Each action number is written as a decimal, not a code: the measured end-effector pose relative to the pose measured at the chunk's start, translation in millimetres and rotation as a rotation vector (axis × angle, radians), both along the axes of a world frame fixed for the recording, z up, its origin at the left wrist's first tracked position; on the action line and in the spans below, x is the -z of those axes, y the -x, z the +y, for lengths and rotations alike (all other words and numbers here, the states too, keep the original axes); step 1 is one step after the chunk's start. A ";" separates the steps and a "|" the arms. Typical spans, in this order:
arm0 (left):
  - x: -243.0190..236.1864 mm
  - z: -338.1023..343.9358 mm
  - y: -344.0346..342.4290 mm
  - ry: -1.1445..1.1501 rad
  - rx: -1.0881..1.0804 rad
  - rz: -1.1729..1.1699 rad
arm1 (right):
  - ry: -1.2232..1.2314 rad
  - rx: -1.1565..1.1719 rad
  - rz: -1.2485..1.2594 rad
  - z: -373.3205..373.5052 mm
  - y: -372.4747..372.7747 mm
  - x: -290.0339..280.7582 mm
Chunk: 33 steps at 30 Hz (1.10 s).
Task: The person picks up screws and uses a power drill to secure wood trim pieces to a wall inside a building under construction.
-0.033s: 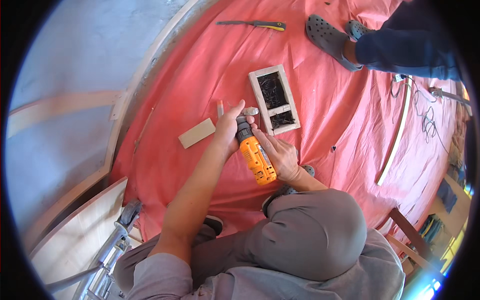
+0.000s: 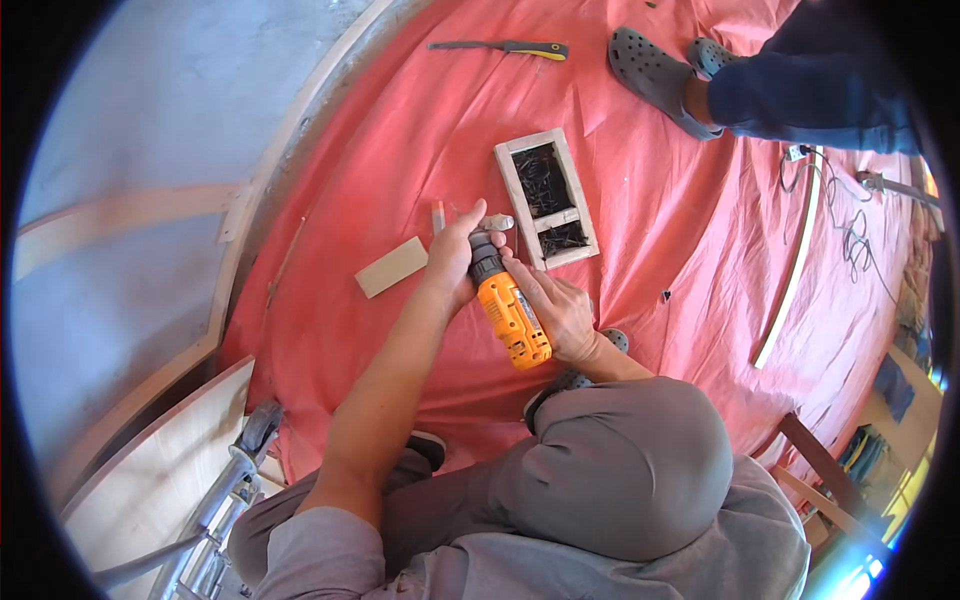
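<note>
An orange cordless drill (image 2: 514,318) with a dark chuck slants between my hands, its chuck end pointing away from me. My left hand (image 2: 453,258) closes round the chuck, thumb stretched forward. From the right side, my right hand (image 2: 564,308) grips the drill; its handle is hidden under that hand. Just beyond the chuck lies a small pale object (image 2: 497,223), its kind unclear. A thin red-tipped stick (image 2: 438,214) shows beside my left hand. Left of that hand is a flat wooden block (image 2: 390,267). A wooden tray (image 2: 507,178) with two compartments of dark screws or nails sits ahead.
Red sheeting (image 2: 400,330) covers the floor. A handsaw (image 2: 535,48) lies at the far side, near another person's grey clog (image 2: 655,80). A pale strip (image 2: 790,290) and a cable (image 2: 855,245) lie right. A panelled wall (image 2: 140,140) and metal frame (image 2: 215,500) stand left.
</note>
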<state>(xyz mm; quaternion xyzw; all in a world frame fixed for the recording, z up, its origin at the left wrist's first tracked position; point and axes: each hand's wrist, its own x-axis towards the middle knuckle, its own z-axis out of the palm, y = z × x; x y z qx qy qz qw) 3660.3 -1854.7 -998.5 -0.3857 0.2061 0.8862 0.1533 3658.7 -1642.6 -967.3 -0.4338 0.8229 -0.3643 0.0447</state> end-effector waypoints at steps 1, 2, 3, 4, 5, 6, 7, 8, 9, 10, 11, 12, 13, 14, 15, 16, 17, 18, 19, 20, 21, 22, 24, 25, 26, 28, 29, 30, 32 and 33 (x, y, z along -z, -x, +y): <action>1.8 -2.0 1.6 0.087 0.041 -0.014 | 0.013 0.006 -0.004 0.4 -1.2 3.2; 3.8 -4.4 4.1 0.173 0.084 -0.027 | 0.006 -0.003 -0.015 4.3 -2.1 4.5; 6.0 -7.0 7.1 0.259 0.128 -0.039 | 0.011 -0.008 -0.047 9.6 -3.4 5.0; 2.5 -12.4 11.7 0.487 0.233 -0.140 | 0.015 -0.016 -0.079 14.3 -5.6 3.9; 0.0 -21.5 15.8 0.679 0.386 -0.155 | 0.022 -0.027 -0.108 18.0 -7.9 2.4; -2.2 -31.0 20.2 0.869 0.541 -0.168 | 0.029 -0.011 -0.173 22.2 -11.1 2.4; -4.0 -34.9 24.4 1.055 0.697 -0.178 | 0.033 0.005 -0.237 28.8 -15.3 2.4; -9.2 -34.0 29.4 1.156 0.808 -0.206 | 0.036 0.021 -0.302 35.3 -19.1 2.8; -2.8 -34.1 31.5 1.291 0.896 -0.192 | 0.051 0.046 -0.332 42.1 -22.5 3.4; 1.8 -35.9 33.6 1.431 0.983 -0.180 | 0.071 0.068 -0.363 45.5 -24.2 2.5; 5.6 -37.8 33.0 1.570 1.071 -0.166 | 0.090 0.089 -0.394 48.0 -25.5 2.4; 8.3 -40.7 28.7 1.664 1.060 -0.144 | 0.095 0.085 -0.364 50.8 -26.5 2.1; 3.7 -40.0 24.9 1.753 1.052 -0.116 | 0.084 0.103 -0.375 54.4 -28.4 3.8; 0.5 -37.6 19.9 1.842 1.041 -0.088 | 0.072 0.121 -0.386 58.6 -30.4 6.2; 3.5 -29.4 13.2 1.832 1.017 -0.055 | 0.061 0.137 -0.397 64.0 -32.7 9.2; 4.8 -19.1 6.7 1.829 0.986 -0.026 | 0.093 0.193 -0.530 70.1 -36.8 14.2; 5.7 -5.6 1.8 1.822 0.957 0.007 | 0.063 0.206 -0.487 73.5 -37.0 15.8; 6.7 8.8 -3.0 1.734 0.986 0.038 | 0.033 0.217 -0.445 76.5 -37.4 17.3; 11.1 19.5 -4.1 1.707 1.001 0.038 | 0.008 0.223 -0.400 75.9 -36.9 17.4; 18.2 27.7 -7.7 1.684 1.015 0.029 | 0.060 0.275 -0.529 72.3 -37.0 9.3; 25.4 34.5 -11.2 1.660 1.028 0.019 | 0.064 0.317 -0.598 70.6 -37.6 6.2; 28.7 44.5 -9.0 1.684 0.991 0.018 | 0.062 0.363 -0.660 74.1 -35.2 3.6; 33.4 60.8 -7.6 1.727 0.925 0.007 | 0.173 0.440 -0.821 77.8 -32.7 5.4; 37.8 66.0 -9.1 1.738 0.933 0.037 | 0.186 0.441 -0.828 79.0 -30.2 5.8; 42.0 68.1 -9.1 1.753 0.938 0.067 | 0.201 0.439 -0.831 77.4 -24.6 4.4; 44.6 71.5 -7.4 1.761 0.918 0.089 | 0.188 0.461 -0.917 74.9 -16.9 -2.2; 43.5 67.5 -8.0 1.717 0.959 0.065 | 0.179 0.471 -0.960 72.9 -12.4 -5.0; 42.5 57.8 -11.2 1.672 1.000 0.042 | 0.165 0.466 -1.108 77.6 -8.2 -4.6; 30.5 37.7 -11.7 1.348 0.897 -0.018 | 0.234 0.409 -1.240 74.0 1.3 -7.1; 19.8 21.9 -14.0 1.073 0.757 -0.065 | 0.266 0.381 -1.309 71.5 5.8 -7.8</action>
